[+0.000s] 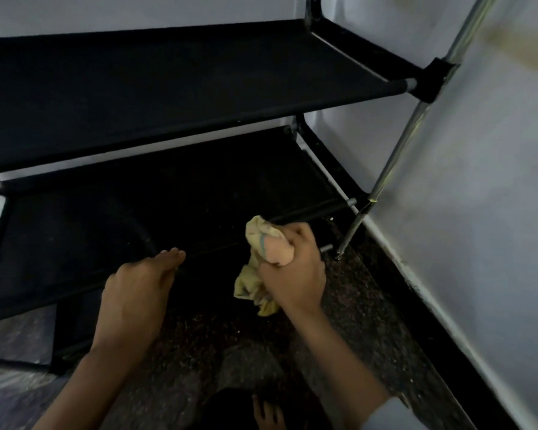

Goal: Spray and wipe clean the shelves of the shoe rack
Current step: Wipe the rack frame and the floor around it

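Pale walls cornered the shoe rack [199, 97]; right hand [292, 271] clenched the soft, light cloth [255, 234], left hand [137, 290] lay flat, fingers straight, on its taut lowest shelf [75, 243].

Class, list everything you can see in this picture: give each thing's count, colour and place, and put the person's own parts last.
black fabric shoe rack shelves: two plainly seen, black, stacked, filling the left and centre.
shiny metal upright pole: one, silver, right front corner of the rack.
crumpled yellow cloth: one, yellow with a peach patch, gripped in front of the lowest shelf.
pale wall: white-grey, right and behind.
dark speckled stone floor: brown-black, bottom.
left hand: one, fingers on the lowest shelf's front bar.
right hand: one, gripping the cloth.
foot: one, bottom edge.
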Tool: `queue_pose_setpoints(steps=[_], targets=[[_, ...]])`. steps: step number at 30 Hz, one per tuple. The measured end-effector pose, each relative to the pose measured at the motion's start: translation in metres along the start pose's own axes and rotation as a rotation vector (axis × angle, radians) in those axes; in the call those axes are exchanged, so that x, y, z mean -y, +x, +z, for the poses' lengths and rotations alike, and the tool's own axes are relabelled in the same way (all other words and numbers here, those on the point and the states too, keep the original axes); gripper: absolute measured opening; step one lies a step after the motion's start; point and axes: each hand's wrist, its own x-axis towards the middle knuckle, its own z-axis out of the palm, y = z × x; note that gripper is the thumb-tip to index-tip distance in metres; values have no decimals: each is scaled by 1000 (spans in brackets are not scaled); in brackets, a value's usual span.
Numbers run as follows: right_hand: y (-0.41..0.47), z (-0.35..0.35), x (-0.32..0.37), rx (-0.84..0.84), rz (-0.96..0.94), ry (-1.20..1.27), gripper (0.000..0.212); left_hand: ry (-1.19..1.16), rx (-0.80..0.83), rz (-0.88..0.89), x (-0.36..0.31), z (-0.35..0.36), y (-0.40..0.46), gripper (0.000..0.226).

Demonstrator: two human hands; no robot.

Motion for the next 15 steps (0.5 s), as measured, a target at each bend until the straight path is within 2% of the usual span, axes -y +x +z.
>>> queue_pose_setpoints(steps=[4,8,11,13,15], targets=[[41,-34,-17,-260,424,286,45,-21,-34,-14,0,1,1,27],[64,-41,-35,-382,525,358,38,-51,-72,-31,0,3,0,26],[61,-21,-33,-505,586,680,42,-78,-86,-34,0,5,0,25],[53,-1,-28,-521,670,849,38,-90,-86,-35,0,8,0,26],[37,16,-25,-407,741,881,33,-85,-85,-26,0,9,0,26]])
